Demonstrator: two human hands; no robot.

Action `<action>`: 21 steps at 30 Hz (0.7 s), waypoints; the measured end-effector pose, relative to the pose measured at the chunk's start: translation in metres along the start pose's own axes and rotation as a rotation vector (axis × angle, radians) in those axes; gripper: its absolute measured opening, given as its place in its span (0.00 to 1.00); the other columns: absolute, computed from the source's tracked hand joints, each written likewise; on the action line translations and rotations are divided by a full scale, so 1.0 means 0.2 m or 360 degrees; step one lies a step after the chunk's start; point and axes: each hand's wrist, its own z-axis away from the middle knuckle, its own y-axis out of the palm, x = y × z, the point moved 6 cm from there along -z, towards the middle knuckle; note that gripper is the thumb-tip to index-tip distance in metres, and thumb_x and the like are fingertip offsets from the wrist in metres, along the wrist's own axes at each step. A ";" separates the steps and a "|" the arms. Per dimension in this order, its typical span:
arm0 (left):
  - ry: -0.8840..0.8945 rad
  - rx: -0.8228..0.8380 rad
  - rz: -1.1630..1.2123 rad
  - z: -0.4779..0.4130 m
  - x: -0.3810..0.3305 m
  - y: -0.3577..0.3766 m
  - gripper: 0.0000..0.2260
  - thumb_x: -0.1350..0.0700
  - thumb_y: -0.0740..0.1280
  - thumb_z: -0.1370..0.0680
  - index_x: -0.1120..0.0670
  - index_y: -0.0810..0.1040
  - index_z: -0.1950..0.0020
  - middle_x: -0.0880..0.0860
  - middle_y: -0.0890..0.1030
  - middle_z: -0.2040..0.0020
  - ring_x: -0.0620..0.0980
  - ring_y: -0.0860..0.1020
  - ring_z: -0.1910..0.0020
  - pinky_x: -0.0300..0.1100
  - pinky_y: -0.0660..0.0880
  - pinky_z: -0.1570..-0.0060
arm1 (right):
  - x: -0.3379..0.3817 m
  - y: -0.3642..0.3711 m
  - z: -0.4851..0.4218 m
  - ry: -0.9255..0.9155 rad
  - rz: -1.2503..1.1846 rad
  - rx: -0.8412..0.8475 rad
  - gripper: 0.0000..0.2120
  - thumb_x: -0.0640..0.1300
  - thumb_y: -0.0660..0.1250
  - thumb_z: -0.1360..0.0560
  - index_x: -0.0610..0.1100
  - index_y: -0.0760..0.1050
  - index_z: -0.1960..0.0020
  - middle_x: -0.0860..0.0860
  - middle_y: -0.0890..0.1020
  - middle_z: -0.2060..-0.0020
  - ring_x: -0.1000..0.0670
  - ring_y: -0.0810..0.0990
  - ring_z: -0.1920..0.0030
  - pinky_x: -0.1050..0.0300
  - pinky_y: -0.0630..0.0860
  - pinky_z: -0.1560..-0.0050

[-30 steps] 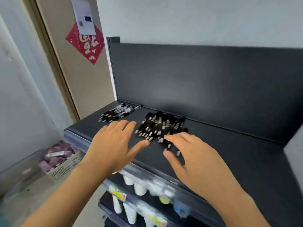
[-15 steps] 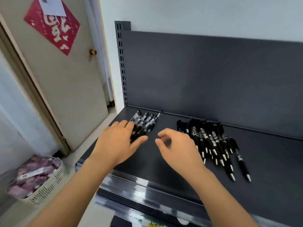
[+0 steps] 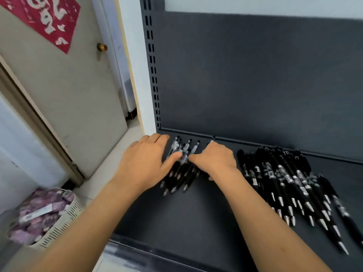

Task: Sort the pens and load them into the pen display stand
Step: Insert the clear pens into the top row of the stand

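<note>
A small pile of black pens with clear upper barrels (image 3: 177, 180) lies at the back left of the dark shelf (image 3: 196, 222). My left hand (image 3: 145, 163) rests on the pile's left side, fingers stretched toward the back panel and thumb laid across the pens. My right hand (image 3: 216, 160) covers the pile's right side, its fingers curled down over the pens and its thumb pointing left. A larger row of all-black pens with silver tips (image 3: 284, 179) lies to the right, apart from both hands. No pen display stand is in view.
The shelf's upright back panel (image 3: 255, 79) rises just behind the pens. A slotted post (image 3: 152, 65) marks the left end. On the floor at the lower left stands a white basket (image 3: 64, 214) of purple packets, beside a door (image 3: 68, 95).
My view has swung left and closer. Both hands moved from the larger pen pile to the small left pile and now close in on it from either side.
</note>
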 end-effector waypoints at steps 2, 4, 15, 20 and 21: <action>0.0088 -0.0080 0.0047 -0.04 0.00 -0.01 0.25 0.38 0.50 0.19 0.52 0.69 0.31 0.50 0.76 0.37 0.52 0.74 0.39 0.47 0.72 0.43 | 0.03 0.00 0.00 -0.0001 0.0180 -0.0021 0.14 0.49 0.64 0.25 0.41 0.76 0.45 0.45 0.80 0.48 0.43 0.79 0.46 0.57 0.74 0.58; 0.0178 -0.0149 0.0143 -0.08 -0.01 -0.03 0.24 0.40 0.49 0.19 0.52 0.71 0.32 0.50 0.77 0.38 0.52 0.74 0.40 0.48 0.73 0.44 | 0.04 0.01 0.02 0.0020 0.0272 -0.0028 0.12 0.43 0.60 0.22 0.39 0.75 0.42 0.43 0.79 0.44 0.42 0.78 0.43 0.57 0.71 0.58; 0.0501 0.0348 0.1742 -0.22 -0.38 -0.13 0.15 0.43 0.75 0.32 0.46 0.81 0.49 0.44 0.82 0.59 0.43 0.79 0.68 0.42 0.80 0.59 | -0.10 -0.32 0.37 -0.0098 -0.2055 -0.0010 0.11 0.44 0.59 0.19 0.38 0.75 0.55 0.44 0.82 0.68 0.47 0.82 0.71 0.49 0.82 0.66; 0.0815 0.0685 0.1978 -0.16 -0.76 -0.24 0.10 0.57 0.75 0.29 0.49 0.82 0.48 0.49 0.84 0.56 0.50 0.82 0.67 0.43 0.80 0.65 | -0.35 -0.50 0.58 -0.0097 -0.2189 -0.0181 0.13 0.46 0.60 0.20 0.38 0.77 0.45 0.39 0.84 0.55 0.39 0.84 0.58 0.44 0.82 0.58; 0.0838 0.0754 0.2024 -0.14 -0.84 -0.25 0.10 0.59 0.73 0.26 0.50 0.82 0.46 0.50 0.84 0.55 0.50 0.84 0.63 0.42 0.81 0.64 | -0.42 -0.55 0.63 -0.0122 -0.2152 -0.0248 0.13 0.46 0.60 0.20 0.39 0.77 0.44 0.39 0.85 0.54 0.39 0.85 0.57 0.45 0.83 0.58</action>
